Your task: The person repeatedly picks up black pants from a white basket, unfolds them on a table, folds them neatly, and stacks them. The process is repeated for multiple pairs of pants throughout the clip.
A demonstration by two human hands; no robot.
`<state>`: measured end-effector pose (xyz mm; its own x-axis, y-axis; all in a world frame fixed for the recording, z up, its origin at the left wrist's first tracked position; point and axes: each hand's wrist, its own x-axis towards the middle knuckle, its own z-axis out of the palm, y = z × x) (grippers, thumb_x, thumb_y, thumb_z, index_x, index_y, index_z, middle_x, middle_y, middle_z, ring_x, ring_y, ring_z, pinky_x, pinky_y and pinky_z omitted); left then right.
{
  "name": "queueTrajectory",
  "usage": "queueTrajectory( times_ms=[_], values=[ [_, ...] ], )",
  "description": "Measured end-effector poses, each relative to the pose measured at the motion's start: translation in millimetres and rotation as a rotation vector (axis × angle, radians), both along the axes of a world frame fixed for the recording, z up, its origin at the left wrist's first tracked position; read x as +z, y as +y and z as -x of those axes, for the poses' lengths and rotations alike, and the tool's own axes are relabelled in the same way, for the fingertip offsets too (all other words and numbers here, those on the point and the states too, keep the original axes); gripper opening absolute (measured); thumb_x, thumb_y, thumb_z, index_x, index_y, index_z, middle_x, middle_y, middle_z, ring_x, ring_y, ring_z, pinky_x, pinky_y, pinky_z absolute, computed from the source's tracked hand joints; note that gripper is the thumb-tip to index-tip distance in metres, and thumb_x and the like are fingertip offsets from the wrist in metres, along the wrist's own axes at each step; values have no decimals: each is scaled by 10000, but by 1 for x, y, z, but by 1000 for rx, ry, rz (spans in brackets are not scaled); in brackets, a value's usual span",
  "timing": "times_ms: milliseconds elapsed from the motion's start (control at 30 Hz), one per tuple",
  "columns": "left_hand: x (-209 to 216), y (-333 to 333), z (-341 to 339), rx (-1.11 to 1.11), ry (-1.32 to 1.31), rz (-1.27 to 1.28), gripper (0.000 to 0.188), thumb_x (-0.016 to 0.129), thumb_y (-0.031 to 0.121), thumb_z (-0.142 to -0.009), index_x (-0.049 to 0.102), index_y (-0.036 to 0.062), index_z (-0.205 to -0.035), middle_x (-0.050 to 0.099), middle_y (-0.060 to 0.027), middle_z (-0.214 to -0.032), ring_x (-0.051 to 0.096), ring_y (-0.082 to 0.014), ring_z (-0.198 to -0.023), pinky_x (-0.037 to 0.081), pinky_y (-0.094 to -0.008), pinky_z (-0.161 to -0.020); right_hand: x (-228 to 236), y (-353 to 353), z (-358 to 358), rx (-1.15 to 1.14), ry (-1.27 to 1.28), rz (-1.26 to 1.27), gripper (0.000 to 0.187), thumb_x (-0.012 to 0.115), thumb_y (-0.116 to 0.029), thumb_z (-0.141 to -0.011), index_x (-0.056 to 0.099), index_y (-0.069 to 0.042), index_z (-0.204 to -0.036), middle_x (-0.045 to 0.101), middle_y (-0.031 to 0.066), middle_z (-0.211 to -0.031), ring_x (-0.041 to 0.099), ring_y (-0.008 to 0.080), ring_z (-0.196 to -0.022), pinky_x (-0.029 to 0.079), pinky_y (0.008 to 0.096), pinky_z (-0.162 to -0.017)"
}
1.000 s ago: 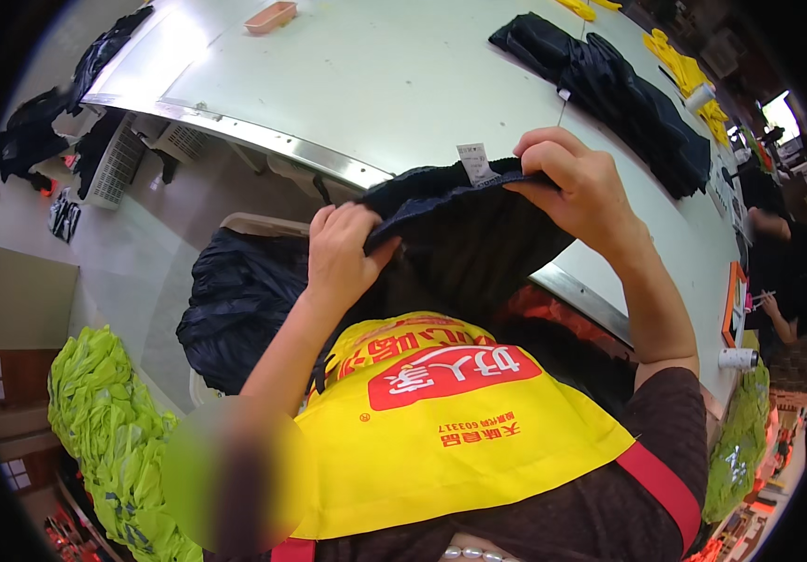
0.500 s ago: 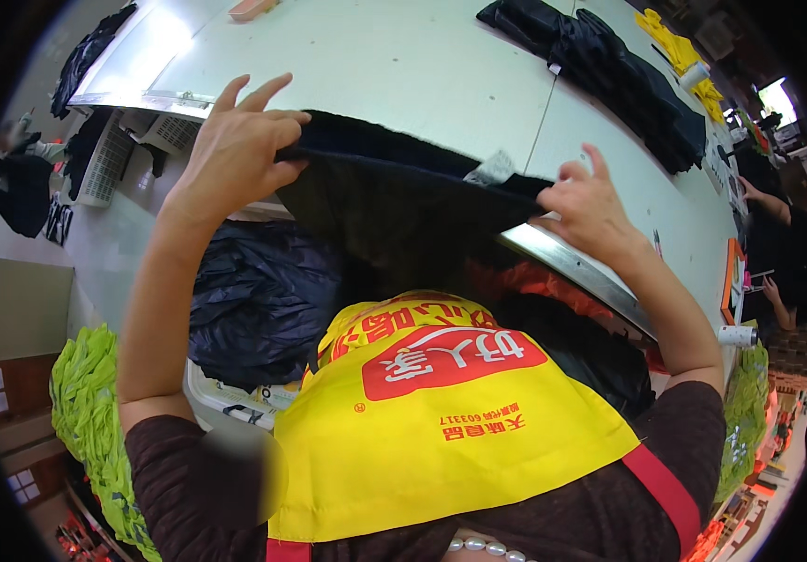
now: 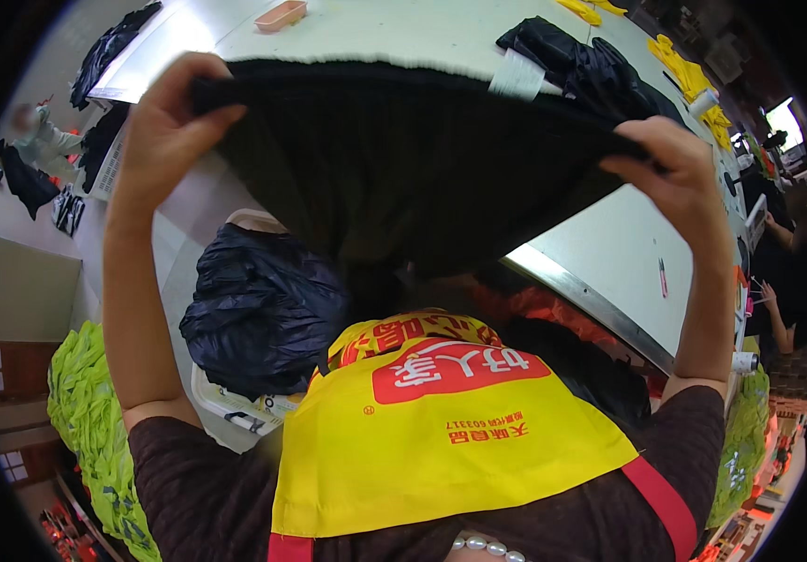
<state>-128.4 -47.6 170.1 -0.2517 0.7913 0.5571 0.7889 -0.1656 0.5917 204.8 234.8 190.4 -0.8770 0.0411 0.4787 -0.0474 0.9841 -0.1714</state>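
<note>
The left hand pinches one end of a dark garment between thumb and fingers, and the right hand grips the other end the same way. The garment is held up in front of the body, partly over the table's near edge. The wide spacing of the hands probably keeps its upper edge stretched, while the rest hangs toward the yellow apron. A white label stands up from that edge, nearer the right hand. A dark bundle sits in a pale tub beside the table, perhaps to stay within reach. The pale table has a metal-trimmed edge and carries a small pink tool, more dark clothes and an orange tray. A bright green heap lies at left; at far right, another person's hand shows.
</note>
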Motion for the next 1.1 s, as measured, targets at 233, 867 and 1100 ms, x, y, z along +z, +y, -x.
queueTrajectory(
  times_ms=[233,867,1100],
  values=[
    [0,6,2,-14,-482,-208,395,579,100,-866,479,14,-1239,607,-100,-1070,584,-172,-1006,437,-267,-896,-19,17,25,56,-16,738,602,772,-97,-653,530,-59,-1203,571,73,-1119,605,167,-931,495,249,-823],
    [-18,-28,26,128,-52,401,257,717,138,-742,530,65,-903,509,47,-767,408,-24,-634,335,-172,-564,-27,5,69,-208,15,1015,334,799,-157,-619,606,-64,-875,609,51,-784,597,155,-739,488,251,-717],
    [14,-61,-49,257,-536,-523,452,608,3,-811,425,55,-1221,582,-55,-884,554,-104,-797,424,-190,-698,33,-104,23,376,-41,1205,374,764,50,-485,497,-76,-713,591,178,-1034,601,248,-955,496,339,-826]
  ],
)
